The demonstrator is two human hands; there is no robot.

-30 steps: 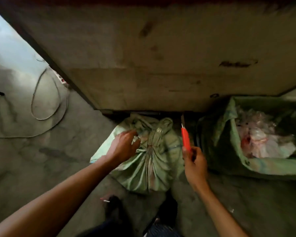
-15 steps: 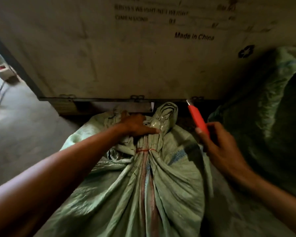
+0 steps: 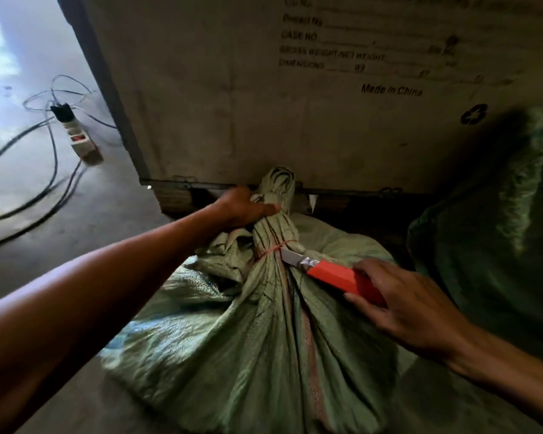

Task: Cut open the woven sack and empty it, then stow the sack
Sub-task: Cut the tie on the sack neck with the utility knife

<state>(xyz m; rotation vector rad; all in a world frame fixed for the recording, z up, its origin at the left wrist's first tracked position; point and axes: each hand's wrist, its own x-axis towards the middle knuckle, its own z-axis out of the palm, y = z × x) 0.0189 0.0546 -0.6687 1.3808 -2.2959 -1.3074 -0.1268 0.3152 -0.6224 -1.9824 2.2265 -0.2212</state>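
We note a crate standing on the floor, marked "Made in China". Against its base lies the green sack, neck gathered and bound by a red tie. A second sack sits at right. The left hand is closed around the neck above the tie. The right hand is wrapped around a red knife, blade tip at the tie. A power strip with cables lies at left.
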